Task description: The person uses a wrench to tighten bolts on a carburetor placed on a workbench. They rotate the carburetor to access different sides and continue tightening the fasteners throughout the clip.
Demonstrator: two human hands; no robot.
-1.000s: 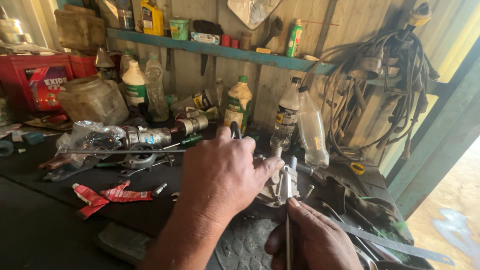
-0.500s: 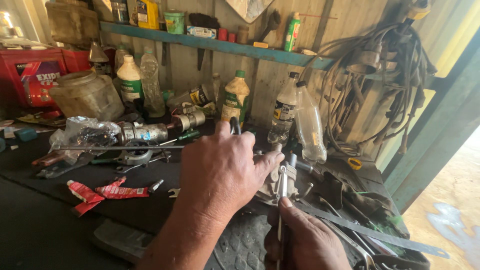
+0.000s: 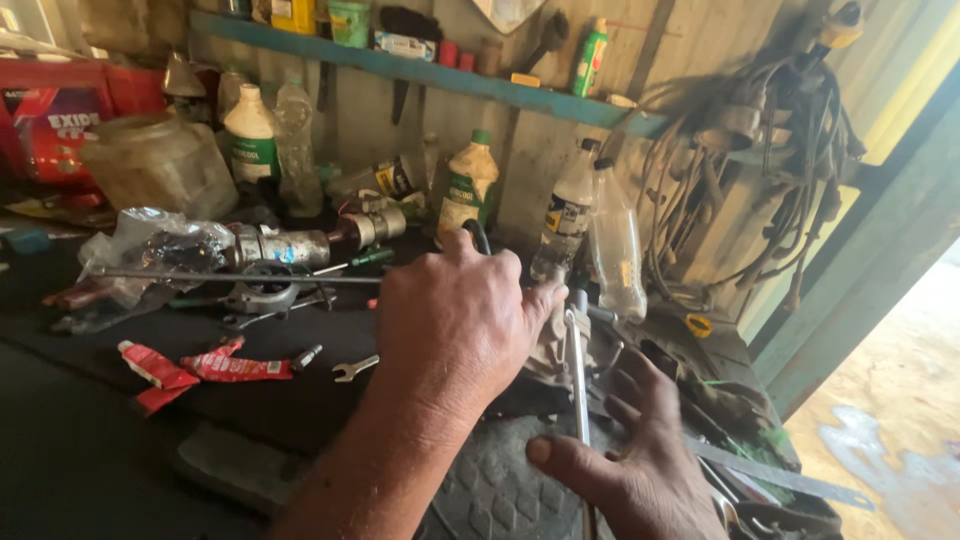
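**Two hands on a metal part and a long tool at a cluttered workshop surface**

Head view. The left hand (image 3: 455,325) lies palm down at the centre, knuckles up, forearm running in from 6 o'clock. Its grip is curled over a dull grey metal part (image 3: 548,352), thumb tip pressed against the part's right side; most of the part is hidden beneath the palm, so its shape cannot be told. A dark curved piece pokes up just past the fingertips at 12 o'clock.

The right hand (image 3: 630,470) enters from 5 o'clock, fingers spread and half bent, thumb stretched toward 9 o'clock. Its grip is loosely wrapped round a slim, bright steel tool (image 3: 578,385); how firmly it pinches cannot be told. The tool's long axis runs nearly 6 to 12 o'clock, its upper end meeting the metal part beside the left thumb, its lower end running off the bottom edge.

Both hands work over a black rubber mat (image 3: 500,490) with a raised diamond tread, lying on the dark, grimy surface (image 3: 60,440). At 9 o'clock lie red crumpled tubes (image 3: 215,367), a small open-ended spanner (image 3: 354,368) and a long thin rod (image 3: 230,277) lying 9 to 3 o'clock. Dusty plastic bottles (image 3: 468,190) stand at 12 o'clock under a blue-green shelf (image 3: 430,70); tangled cables (image 3: 770,160) hang at 2 o'clock.
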